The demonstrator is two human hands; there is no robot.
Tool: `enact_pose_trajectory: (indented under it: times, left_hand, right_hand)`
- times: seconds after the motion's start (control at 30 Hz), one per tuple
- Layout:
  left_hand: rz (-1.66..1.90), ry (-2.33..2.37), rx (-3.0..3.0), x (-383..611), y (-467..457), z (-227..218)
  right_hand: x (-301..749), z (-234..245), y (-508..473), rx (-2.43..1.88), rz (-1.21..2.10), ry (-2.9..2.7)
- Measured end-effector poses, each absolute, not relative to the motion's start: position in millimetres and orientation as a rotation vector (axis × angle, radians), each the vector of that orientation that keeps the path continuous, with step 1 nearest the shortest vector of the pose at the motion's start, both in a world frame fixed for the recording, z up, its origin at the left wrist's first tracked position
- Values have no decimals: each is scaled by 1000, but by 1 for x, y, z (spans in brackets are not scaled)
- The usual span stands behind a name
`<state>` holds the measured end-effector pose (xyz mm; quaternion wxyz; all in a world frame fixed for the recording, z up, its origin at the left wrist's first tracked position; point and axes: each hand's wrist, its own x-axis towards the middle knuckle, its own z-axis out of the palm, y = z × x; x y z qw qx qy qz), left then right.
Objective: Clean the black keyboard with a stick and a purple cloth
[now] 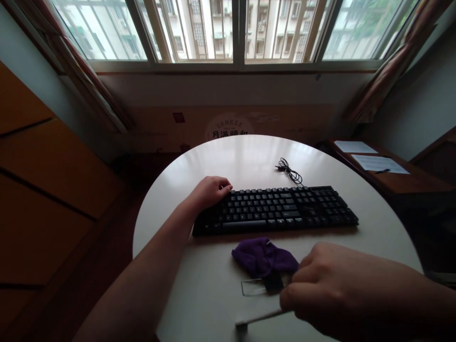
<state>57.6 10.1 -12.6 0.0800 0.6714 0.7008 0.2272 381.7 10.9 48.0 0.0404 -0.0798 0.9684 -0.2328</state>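
A black keyboard (281, 209) lies across the white round table. My left hand (213, 190) is closed over its far left corner, fingers curled along the back edge. Nearer to me, my right hand (320, 280) grips a small brush (261, 317) with a thin light handle and a short dark head pointing left above the tabletop. The brush looks slightly blurred. Between the keyboard and my right hand sits a crumpled purple cloth (261, 256). Just below the cloth, a thin wire loop with a black block, resembling a keycap puller (272, 283), is partly hidden by my right hand.
The keyboard's coiled black cable (290, 171) rests behind it on the table (221, 159). To the right stands a brown desk (420, 183) with paper sheets (379, 163) and a pen. Orange cabinets (46, 204) are at the left, and a barred window is ahead.
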Motion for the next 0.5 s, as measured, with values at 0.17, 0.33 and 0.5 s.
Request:
enact_pose_trajectory:
  times: [0.17, 0.33, 0.5]
  left_hand:
    - [687, 2075, 1988, 61, 10, -14]
    - [678, 2070, 1962, 62, 9, -13]
    - [674, 2059, 1968, 60, 10, -13]
  right_hand:
    - [389, 32, 14, 42, -444, 2926]
    - [379, 19, 14, 224, -336, 2750]
    - [375, 25, 17, 311, -370, 2760]
